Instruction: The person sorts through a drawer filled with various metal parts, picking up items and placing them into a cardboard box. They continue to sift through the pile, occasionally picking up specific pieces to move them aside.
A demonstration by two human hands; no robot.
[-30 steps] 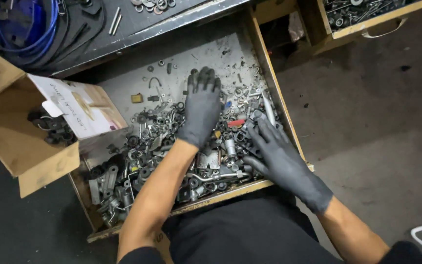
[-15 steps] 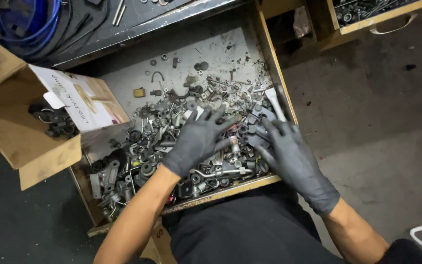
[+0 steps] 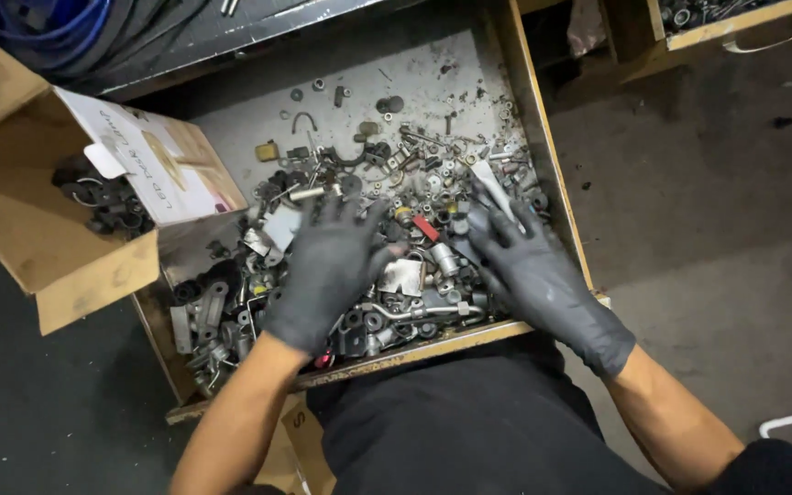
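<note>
A pulled-out wooden drawer is filled with loose metal parts: nuts, bolts, brackets, fittings. My left hand, in a black glove, lies flat with fingers spread on the pile near the drawer's middle front. My right hand, also black-gloved, rests fingers apart on the parts at the drawer's right side, next to a flat metal strip. Neither hand grips anything that I can see. A small red piece and a silver padlock-like piece lie between the hands.
An open cardboard box with dark metal parts stands at the left, partly over the drawer's corner. Blue hose and cables lie at the back left. Another wooden drawer sits at the top right. Dark floor lies right.
My left hand has drawn back from the drawer's far middle toward the front, raking over the parts. My right hand has stayed on the right side, shifting slightly.
</note>
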